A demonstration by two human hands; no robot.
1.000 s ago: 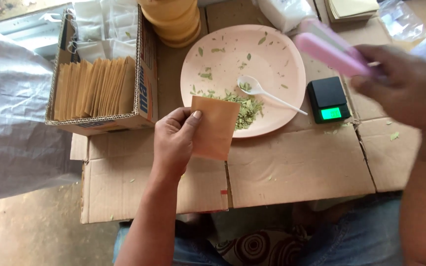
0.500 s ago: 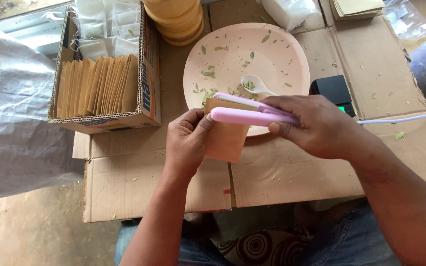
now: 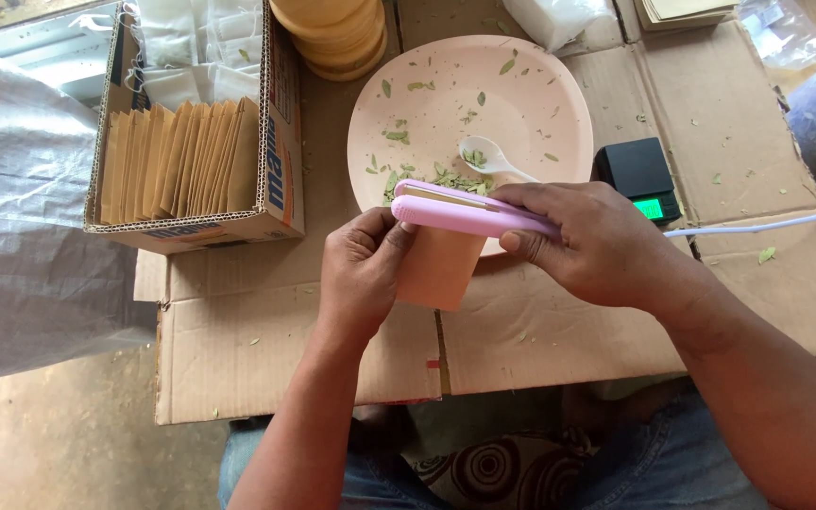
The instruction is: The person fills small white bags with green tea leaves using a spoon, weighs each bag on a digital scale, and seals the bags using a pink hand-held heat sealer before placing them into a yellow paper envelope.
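Note:
My left hand (image 3: 363, 271) pinches a small brown paper pouch (image 3: 438, 269) by its left side, holding it upright over the cardboard. My right hand (image 3: 589, 241) grips a pink clamp-type heat sealer (image 3: 469, 210), its jaws closed across the top edge of the pouch. A pale cord (image 3: 748, 227) runs from the sealer off to the right. Just behind the pouch sits a pink plate (image 3: 521, 104) with green dried leaves and a white plastic spoon (image 3: 491, 158).
A cardboard box (image 3: 280, 161) of brown pouches and white bags stands at the left. A small black scale (image 3: 639, 177) with a green display sits right of the plate. Stacked tan lids (image 3: 332, 33) lie behind. Flattened cardboard (image 3: 559, 340) covers the work surface; grey sacking (image 3: 21, 217) at far left.
My right hand brought the pink sealer from the upper right down onto the pouch's top and clamped it. My left hand kept holding the pouch in place.

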